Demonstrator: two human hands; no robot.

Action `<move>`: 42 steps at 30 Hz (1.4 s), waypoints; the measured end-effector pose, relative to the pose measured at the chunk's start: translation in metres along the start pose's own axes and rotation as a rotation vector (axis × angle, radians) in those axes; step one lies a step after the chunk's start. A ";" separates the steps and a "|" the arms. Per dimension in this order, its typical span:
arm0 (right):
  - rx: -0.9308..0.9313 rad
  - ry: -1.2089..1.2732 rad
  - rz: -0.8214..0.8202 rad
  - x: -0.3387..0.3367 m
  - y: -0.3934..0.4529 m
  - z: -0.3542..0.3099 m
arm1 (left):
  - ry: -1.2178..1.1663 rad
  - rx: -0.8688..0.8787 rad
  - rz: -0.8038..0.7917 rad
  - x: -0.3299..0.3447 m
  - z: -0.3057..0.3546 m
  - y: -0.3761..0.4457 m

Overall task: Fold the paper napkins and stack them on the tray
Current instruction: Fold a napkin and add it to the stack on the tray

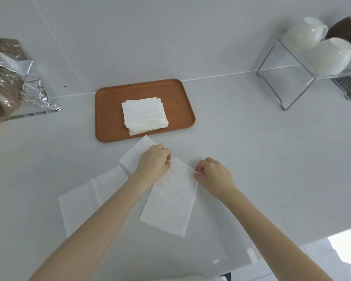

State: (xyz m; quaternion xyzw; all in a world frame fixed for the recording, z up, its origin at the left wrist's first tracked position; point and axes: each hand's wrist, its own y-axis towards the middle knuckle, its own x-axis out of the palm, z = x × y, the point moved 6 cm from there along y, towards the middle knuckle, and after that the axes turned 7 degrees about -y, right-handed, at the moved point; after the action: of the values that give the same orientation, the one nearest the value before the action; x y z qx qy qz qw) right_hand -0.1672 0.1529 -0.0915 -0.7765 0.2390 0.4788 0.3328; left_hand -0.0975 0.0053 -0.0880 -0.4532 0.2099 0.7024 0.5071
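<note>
The bench [251, 159] is seen as a smooth, pale surface with a faint sheen, and the wall [150, 37] behind it as matt white panels parted by thin seams. The tray [109, 118] is shown with a matt, reddish-brown, wood-like finish in which faint grain can be made out. The folded napkins [144, 116] stacked on it and the napkin [170, 203] lying on the bench are of thin, soft, matt white paper with a lightly embossed texture. The crumpled bag [12, 67] is of shiny silver foil. The cups [330, 57] are of glossy white ceramic, and the rack [272, 86] is formed of thin metal wire.
</note>
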 end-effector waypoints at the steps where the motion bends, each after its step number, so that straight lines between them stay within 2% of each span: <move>1: 0.008 0.015 -0.001 0.001 0.001 0.000 | 0.000 0.002 0.003 0.000 0.000 0.000; 6: 0.049 0.104 -0.009 0.002 0.003 0.003 | -0.029 -0.003 0.015 -0.002 -0.002 -0.001; 12: 0.108 0.402 -0.015 -0.003 0.000 0.007 | -0.067 0.013 0.057 -0.001 -0.004 -0.005; 27: 0.049 0.436 0.059 -0.016 0.005 0.003 | -0.198 0.008 0.148 -0.015 -0.010 -0.013; 31: -0.018 0.417 0.123 -0.047 0.017 -0.012 | -0.353 -0.016 0.226 -0.052 -0.012 -0.010; 38: -0.249 0.569 0.367 -0.129 -0.011 -0.055 | -0.493 0.117 0.419 -0.141 0.016 -0.047; 42: -0.324 0.618 0.356 -0.130 -0.041 -0.057 | -0.524 0.161 0.381 -0.144 0.029 -0.078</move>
State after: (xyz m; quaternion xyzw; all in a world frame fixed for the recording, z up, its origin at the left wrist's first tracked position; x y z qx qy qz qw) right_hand -0.1608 0.1444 0.0557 -0.8728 0.3804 0.3044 0.0299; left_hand -0.0292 -0.0167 0.0616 -0.1681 0.2082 0.8584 0.4376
